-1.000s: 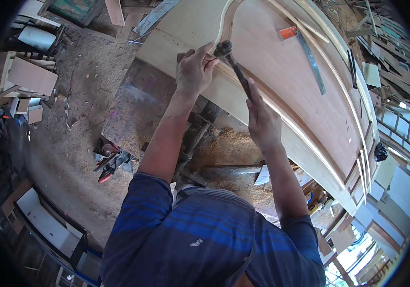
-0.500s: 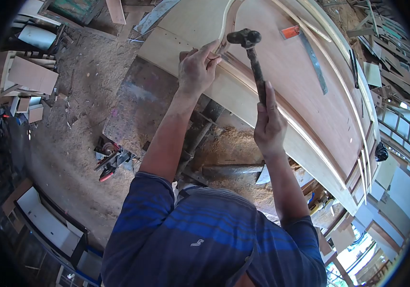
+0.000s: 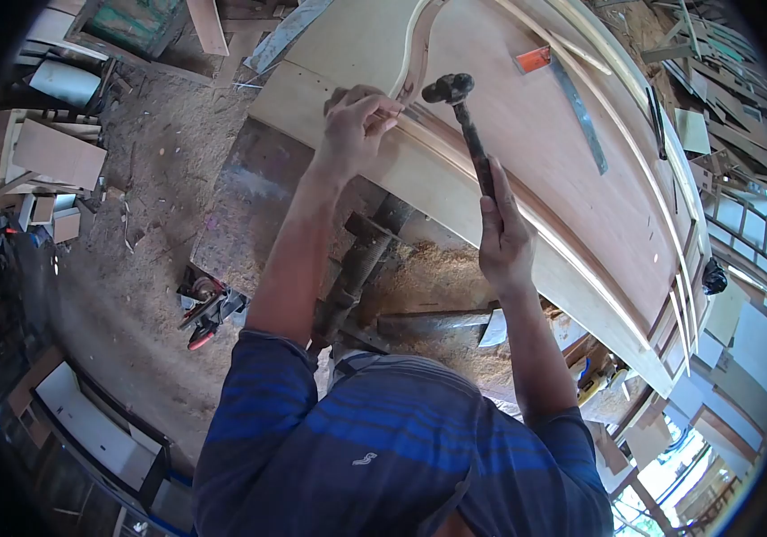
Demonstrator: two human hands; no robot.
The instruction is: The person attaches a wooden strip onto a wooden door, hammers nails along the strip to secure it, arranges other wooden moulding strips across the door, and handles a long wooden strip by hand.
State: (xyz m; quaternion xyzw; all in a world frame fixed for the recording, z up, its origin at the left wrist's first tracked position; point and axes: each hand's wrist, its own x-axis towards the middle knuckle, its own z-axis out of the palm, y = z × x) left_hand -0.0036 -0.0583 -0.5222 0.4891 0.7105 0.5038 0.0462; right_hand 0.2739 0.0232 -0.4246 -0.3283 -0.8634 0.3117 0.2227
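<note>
My right hand is wrapped round the handle of a hammer. Its dark head hovers just above a wooden panel, close to the panel's curved corner. Left of the hammer head, my left hand has its thumb and fingers pinched together by the end of a pale wooden strip. Whatever those fingertips hold, if anything, is too small to make out. The strip runs along the panel's near edge, and a second strip bends away at the corner.
A try square with an orange stock lies on the panel. Below the panel is sawdust beside a dark metal bar. A power tool rests at the left. Wooden boxes and a white cabinet piece stand farther left.
The hammer head has come down slightly toward the panel. My left hand has drawn a little to the left, its fingers still pinched. The whole view has shifted slightly.
</note>
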